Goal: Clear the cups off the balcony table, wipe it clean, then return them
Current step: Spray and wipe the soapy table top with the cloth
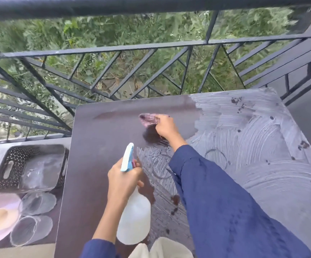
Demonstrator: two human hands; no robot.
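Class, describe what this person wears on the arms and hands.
Dark blue long sleeves: the right sleeve reaches near the wrist, the left sleeve leaves the forearm bare. The left hand and right hand are ungloved, with no rings or watch visible.

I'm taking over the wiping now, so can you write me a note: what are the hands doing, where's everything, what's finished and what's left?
Left hand grips the spray bottle over the table.
Right hand holds the purple cloth against the table top.
Two clear cups sit on a lower surface left of the table, beside a pink bowl.
Done: cups off; left part looks wiped.
Left: wipe the whitish smears on the right, then return the cups.
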